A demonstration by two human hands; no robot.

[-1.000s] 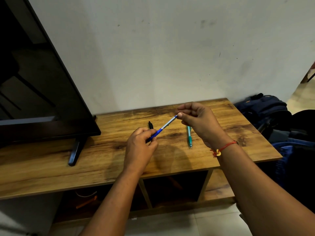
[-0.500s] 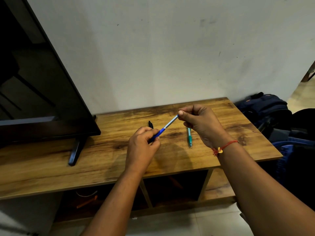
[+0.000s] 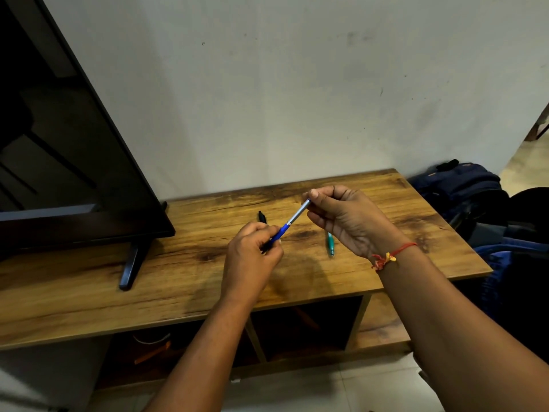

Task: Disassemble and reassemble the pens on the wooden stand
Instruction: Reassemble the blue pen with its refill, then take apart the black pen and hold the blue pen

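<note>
A blue and silver pen (image 3: pixel 292 221) is held slanting above the wooden stand (image 3: pixel 184 272). My left hand (image 3: pixel 252 257) grips its blue lower end with curled fingers. My right hand (image 3: pixel 347 218) pinches its silver upper end between thumb and fingers. A green pen (image 3: pixel 330 244) lies on the stand below my right hand. A black pen (image 3: pixel 262 217) lies on the stand behind my left hand, mostly hidden by it.
A black television (image 3: pixel 59 150) stands on the left of the stand, its foot (image 3: pixel 133 266) reaching toward the front. A white wall runs behind. Dark blue bags (image 3: pixel 466 191) sit on the floor to the right. Open shelves lie under the top.
Both hands stay on the blue pen. My right hand has shifted slightly down and toward me, and the pen has barely moved.
</note>
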